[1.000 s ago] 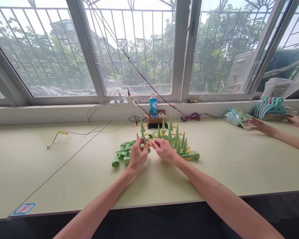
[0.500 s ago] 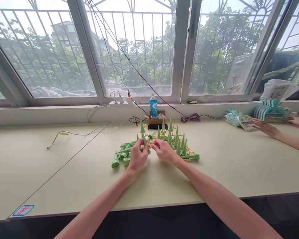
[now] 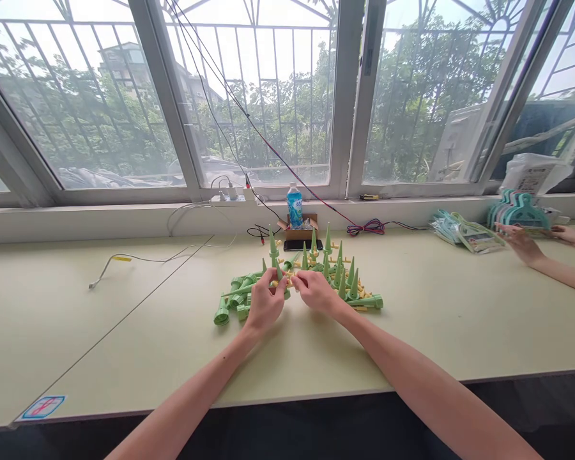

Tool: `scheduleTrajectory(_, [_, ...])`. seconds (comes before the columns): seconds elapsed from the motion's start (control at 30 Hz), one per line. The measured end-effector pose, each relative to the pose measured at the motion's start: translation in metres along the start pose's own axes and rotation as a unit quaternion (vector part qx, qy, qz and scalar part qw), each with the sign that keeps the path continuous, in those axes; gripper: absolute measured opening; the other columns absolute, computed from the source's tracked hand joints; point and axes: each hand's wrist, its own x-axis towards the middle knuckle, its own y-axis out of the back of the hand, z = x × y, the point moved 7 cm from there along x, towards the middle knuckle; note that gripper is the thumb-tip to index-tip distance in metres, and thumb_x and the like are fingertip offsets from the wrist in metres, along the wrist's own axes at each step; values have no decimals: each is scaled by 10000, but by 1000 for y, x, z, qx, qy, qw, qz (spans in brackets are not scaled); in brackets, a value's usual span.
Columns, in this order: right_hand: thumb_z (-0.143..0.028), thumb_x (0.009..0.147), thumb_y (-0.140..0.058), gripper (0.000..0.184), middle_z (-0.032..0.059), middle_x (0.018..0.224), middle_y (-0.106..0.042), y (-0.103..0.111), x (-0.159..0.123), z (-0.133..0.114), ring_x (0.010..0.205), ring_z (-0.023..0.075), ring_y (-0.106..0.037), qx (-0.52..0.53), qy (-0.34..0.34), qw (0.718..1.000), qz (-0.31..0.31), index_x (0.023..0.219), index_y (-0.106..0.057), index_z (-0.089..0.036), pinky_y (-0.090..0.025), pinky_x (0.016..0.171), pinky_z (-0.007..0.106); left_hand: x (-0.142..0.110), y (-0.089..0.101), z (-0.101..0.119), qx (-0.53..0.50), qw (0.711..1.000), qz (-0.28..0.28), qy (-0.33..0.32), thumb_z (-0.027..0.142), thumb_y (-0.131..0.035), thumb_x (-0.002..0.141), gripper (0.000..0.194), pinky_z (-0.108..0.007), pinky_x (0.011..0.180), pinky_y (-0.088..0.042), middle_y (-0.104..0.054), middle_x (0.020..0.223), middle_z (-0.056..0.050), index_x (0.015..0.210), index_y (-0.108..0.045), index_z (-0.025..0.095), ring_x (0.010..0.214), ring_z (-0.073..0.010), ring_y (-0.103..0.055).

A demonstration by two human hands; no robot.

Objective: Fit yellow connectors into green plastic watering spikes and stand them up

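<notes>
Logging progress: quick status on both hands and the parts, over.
Left hand holding green spike; right hand pinched at small yellow piece; more green spikes standing close by.

Grey-framed windows (image 3: 349,108) stretch from 10 o'clock through 12 to 2, the glass (image 3: 211,147) hazy in places. Outside stand metal bars (image 3: 278,27), with green trees (image 3: 412,121) behind them; a building (image 3: 131,59) shows between 10 and 11 o'clock. Daylight comes from a white sky (image 3: 268,54) at 12. Beneath, a white sill (image 3: 412,206) runs across from 9 to 3. A pale yellow-green table (image 3: 460,338) spreads below, its dark seam (image 3: 124,317) slanting from 8 o'clock towards 9, a label (image 3: 44,407) at 8.
</notes>
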Motion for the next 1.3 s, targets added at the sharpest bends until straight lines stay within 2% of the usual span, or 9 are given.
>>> scheduleTrajectory(0.13, [-275, 910, -412, 337, -16, 568, -468, 0, 0, 1, 555, 113, -394, -4, -1, 1000, 5, 584, -418, -190, -260, 543, 255, 0, 0, -1, 8, 1000, -1, -4, 394, -552, 861, 209, -209, 411, -317, -642, 836, -16, 888, -565, 188, 435, -54, -436])
scheduleTrajectory(0.37, [-266, 913, -402, 333, -4, 584, -500, -2, 1, 4, 567, 115, -415, -4, -8, 1000, -1, 590, -422, -189, -257, 557, 258, 0, 1, 2, 31, 999, -3, -8, 394, -557, 857, 205, -209, 391, -237, -595, 812, -5, 917, -592, 201, 416, -44, -355])
scheduleTrajectory(0.7, [-283, 937, -369, 378, -6, 556, -461, -2, 1, 7, 546, 115, -383, -14, -30, 999, -3, 571, -392, -191, -249, 548, 257, 1, 0, 4, 45, 998, -2, -42, 375, -557, 868, 212, -230, 449, -354, -581, 979, -52, 943, -641, 195, 488, -59, -458])
scheduleTrajectory(1.1, [-303, 940, -373, 408, -24, 522, -405, -3, 2, 14, 505, 97, -336, -18, -68, 998, 0, 550, -358, -185, -234, 518, 246, 1, 2, 4, 90, 995, 8, -50, 349, -565, 872, 187, -232, 453, -363, -555, 898, -20, 930, -668, 204, 462, -44, -407])
scheduleTrajectory(1.3, [-277, 951, -355, 417, -11, 538, -433, -3, 1, 15, 518, 99, -346, -79, -80, 994, -5, 546, -379, -178, -232, 529, 250, -1, 0, 8, 127, 989, 11, -75, 343, -558, 870, 175, -229, 477, -388, -556, 836, -6, 878, -644, 191, 483, -58, -398])
